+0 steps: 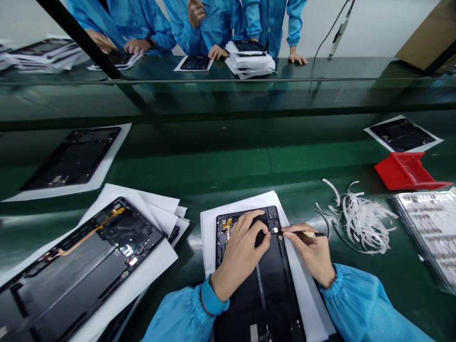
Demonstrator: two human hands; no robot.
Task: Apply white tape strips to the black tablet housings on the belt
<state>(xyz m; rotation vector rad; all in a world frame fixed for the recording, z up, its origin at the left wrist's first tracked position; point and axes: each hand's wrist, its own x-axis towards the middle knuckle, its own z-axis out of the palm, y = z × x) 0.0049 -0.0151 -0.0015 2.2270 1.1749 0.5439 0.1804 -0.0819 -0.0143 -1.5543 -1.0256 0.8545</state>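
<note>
A black open tablet chassis (pixel 265 289) lies on a white sheet (pixel 210 228) in front of me. My left hand (pixel 242 251) rests on its upper part, fingers curled and pressing down near the top edge. My right hand (pixel 313 254) is closed on a thin pen-like tool (pixel 306 234) whose tip touches a small part at the chassis's upper right corner. Both arms wear blue sleeves.
A second open chassis (pixel 85 266) sits on a stack of white sheets at left, another (pixel 73 159) farther back. A pile of white peeled strips (pixel 359 218), a red tray (pixel 406 171) and a clear tray (pixel 427 228) lie right. People in blue stand across the bench (pixel 213 23).
</note>
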